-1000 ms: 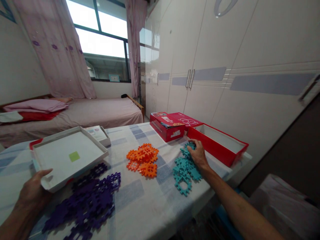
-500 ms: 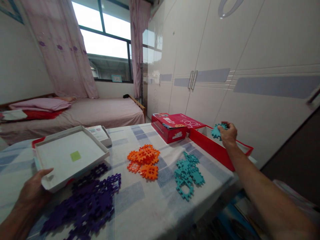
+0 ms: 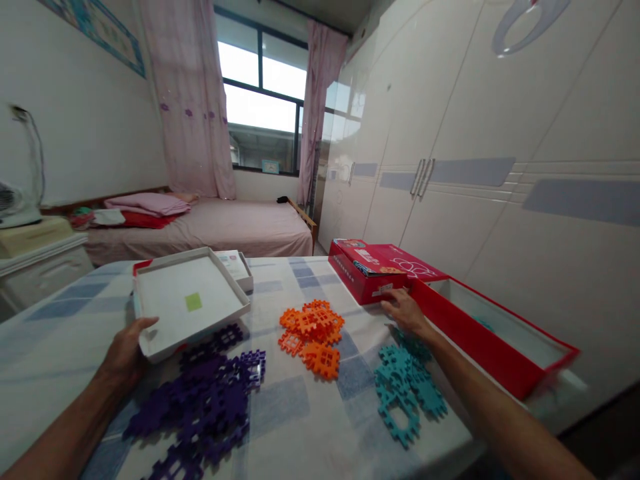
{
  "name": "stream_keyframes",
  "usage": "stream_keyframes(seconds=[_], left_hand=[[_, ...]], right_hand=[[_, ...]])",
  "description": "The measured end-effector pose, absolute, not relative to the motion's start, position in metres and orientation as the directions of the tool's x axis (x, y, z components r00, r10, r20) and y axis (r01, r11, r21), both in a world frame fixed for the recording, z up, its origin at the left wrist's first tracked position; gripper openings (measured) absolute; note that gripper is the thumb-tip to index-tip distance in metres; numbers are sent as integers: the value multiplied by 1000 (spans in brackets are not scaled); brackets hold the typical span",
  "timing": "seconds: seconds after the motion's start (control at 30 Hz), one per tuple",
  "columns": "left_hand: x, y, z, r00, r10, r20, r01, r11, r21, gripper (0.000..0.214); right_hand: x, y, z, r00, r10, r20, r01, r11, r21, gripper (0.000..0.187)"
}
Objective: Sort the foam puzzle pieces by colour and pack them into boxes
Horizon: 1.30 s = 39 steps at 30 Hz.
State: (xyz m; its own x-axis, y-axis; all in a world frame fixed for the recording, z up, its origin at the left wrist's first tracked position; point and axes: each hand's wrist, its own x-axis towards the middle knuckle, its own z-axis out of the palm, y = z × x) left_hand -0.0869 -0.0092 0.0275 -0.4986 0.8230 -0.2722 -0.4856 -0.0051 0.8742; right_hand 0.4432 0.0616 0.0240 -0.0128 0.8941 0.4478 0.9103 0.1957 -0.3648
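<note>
The left hand (image 3: 123, 353) gripped the near corner of the white tray (image 3: 173, 290), while the right hand (image 3: 403, 311), fingers close together, was over the far end of the teal pieces (image 3: 395, 375) on the desk (image 3: 283, 447), near the open red box (image 3: 470, 340); whether it held one, I couldn't tell. The pieces looked light, stiff and perhaps slick, best pinched by their toothed edges.
</note>
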Motion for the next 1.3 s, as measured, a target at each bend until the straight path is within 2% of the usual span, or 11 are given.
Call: stream_keyframes(seconds=[0.23,0.33,0.47,0.7,0.8,0.9,0.97,1.07,1.3], left_hand=[[-100,-4,15,-484,853,-197,-420,-29,907,27],[-101,-3,13,-472,865,-169,-398,-39,916,32],[-99,-3,15,-479,853,-208,-398,0,917,40],[-93,-6,22,-479,853,-208,-403,-3,915,50],[-93,-7,23,-491,845,-212,-397,-1,918,49],[-92,-8,23,-503,833,-232,-411,5,911,50],[-90,-8,25,-487,841,-235,-419,11,908,49],[-88,-9,28,-489,843,-223,-402,9,915,47],[-96,-8,20,-487,848,-207,-373,12,928,33]], right_hand=[[424,87,4,3,905,425,913,172,-371,38],[422,93,5,5,912,411,917,159,-365,38],[427,88,10,-14,916,402,919,170,-355,36],[458,39,32,44,879,475,941,124,-316,35],[473,5,44,107,798,593,982,6,-186,37],[495,-38,43,163,657,736,964,-264,22,43],[515,-65,34,178,622,762,918,-384,99,45],[543,-88,17,210,633,745,890,-439,123,41],[558,-76,17,338,641,689,869,-494,34,33]])
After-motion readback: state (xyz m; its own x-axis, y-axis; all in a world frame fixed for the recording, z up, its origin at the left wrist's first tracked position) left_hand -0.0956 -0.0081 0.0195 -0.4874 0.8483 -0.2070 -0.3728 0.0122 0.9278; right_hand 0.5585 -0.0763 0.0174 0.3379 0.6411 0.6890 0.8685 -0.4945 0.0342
